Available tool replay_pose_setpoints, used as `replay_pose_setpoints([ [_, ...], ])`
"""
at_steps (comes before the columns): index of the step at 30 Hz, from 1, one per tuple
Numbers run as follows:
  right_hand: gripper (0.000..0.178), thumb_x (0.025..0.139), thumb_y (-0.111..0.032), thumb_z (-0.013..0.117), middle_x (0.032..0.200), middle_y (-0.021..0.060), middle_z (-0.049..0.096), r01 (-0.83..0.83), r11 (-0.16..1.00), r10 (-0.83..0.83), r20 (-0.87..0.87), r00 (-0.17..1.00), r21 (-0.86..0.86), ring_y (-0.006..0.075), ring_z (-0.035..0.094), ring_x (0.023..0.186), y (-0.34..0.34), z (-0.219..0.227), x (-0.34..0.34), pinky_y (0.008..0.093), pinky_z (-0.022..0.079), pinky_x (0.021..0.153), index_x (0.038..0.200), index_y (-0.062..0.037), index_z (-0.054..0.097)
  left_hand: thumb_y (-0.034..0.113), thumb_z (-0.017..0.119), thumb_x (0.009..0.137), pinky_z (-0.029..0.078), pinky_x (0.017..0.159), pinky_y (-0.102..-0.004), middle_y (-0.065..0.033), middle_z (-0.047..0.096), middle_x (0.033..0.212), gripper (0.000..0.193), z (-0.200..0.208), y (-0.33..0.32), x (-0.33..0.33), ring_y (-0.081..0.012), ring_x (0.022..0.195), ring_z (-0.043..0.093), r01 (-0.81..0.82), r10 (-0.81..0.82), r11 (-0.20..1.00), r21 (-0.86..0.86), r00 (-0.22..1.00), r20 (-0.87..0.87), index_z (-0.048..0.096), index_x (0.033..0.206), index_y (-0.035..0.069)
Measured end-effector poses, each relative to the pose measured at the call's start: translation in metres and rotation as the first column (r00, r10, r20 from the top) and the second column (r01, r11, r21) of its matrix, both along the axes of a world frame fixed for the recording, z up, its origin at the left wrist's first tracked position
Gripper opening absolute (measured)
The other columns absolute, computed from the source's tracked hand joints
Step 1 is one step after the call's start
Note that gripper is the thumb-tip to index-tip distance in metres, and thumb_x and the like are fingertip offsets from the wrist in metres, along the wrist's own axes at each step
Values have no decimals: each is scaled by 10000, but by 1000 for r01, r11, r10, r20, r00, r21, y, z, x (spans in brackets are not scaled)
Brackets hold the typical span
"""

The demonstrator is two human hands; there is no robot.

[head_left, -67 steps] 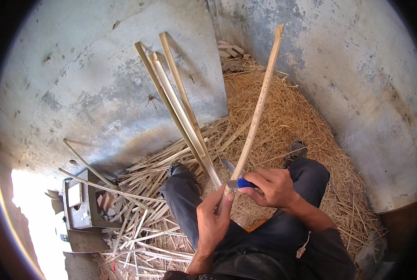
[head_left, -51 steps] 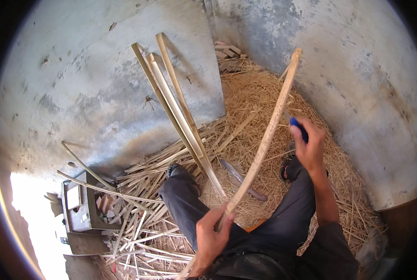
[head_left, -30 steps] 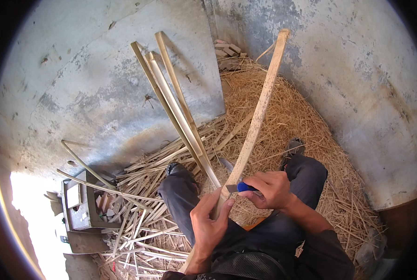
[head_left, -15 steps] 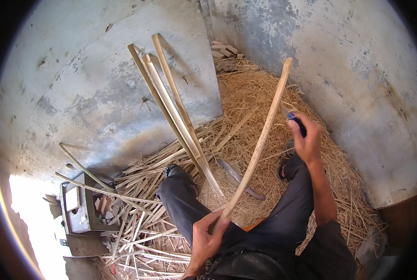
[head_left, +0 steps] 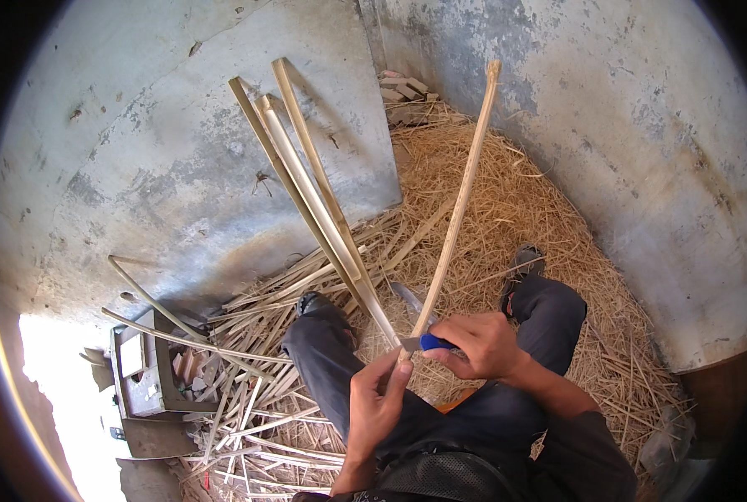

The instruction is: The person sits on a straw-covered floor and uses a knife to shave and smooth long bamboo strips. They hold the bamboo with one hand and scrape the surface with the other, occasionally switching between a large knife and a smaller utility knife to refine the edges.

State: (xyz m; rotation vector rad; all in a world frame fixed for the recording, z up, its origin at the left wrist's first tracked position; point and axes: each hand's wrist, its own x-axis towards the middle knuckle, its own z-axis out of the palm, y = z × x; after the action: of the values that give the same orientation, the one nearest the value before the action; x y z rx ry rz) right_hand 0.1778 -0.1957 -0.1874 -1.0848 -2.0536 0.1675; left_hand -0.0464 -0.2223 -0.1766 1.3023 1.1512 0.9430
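Note:
A long, pale, peeled stick (head_left: 464, 188) slants up and away, with its lower end pinched in my left hand (head_left: 377, 400) between thumb and fingers. My right hand (head_left: 484, 345) is closed round the blue handle of a small knife (head_left: 434, 342). The knife's short blade lies against the stick just above my left thumb. Beyond my hands, a curved blade (head_left: 408, 296) rests on the straw, partly hidden behind the stick.
Several split bamboo lengths (head_left: 302, 188) lean on the left wall (head_left: 164, 125). Loose strips (head_left: 248, 402) cover the floor at left, beside a grey metal box (head_left: 146, 368) holding rubble. Shavings (head_left: 541, 201) heap against the right wall (head_left: 641, 167). My legs are bent either side.
My right hand has come down and left with the knife, from beside the stick's upper part to its lower end. The stick's top has swung left and up.

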Motion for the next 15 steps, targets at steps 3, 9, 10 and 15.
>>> replay_pose_setpoints([
  [3,298,942,-376,786,738,33,655,7,999,-7,-11,1000,46,225,660,569,2,-2,-3,354,517,512,1031,-95,744,124,685,1049,438,653,-247,-10,652,835,300,0,0,4,-58,753,525,-38,43,997,67,996,-75,712,1288,-57],
  [9,276,936,-369,790,711,11,628,36,994,-35,-14,999,100,204,639,533,5,0,-2,340,498,490,1031,-113,747,119,690,1036,461,663,-279,-69,658,811,288,0,-2,8,-93,741,543,-86,114,979,186,983,-143,715,1254,-67],
  [10,275,935,-370,791,709,8,625,40,992,-38,-25,999,117,203,636,529,6,0,-1,339,496,487,1031,-116,748,119,691,1033,462,662,-282,-74,658,809,288,0,-2,7,-96,739,544,-88,116,979,183,981,-153,716,1253,-66],
  [15,322,912,-403,807,733,30,679,53,994,-58,48,997,94,214,659,551,7,4,4,346,512,500,976,-91,756,115,697,1021,464,660,-291,-97,657,795,284,-2,-4,4,-106,727,548,-95,129,976,195,977,-172,722,1244,-59],
])
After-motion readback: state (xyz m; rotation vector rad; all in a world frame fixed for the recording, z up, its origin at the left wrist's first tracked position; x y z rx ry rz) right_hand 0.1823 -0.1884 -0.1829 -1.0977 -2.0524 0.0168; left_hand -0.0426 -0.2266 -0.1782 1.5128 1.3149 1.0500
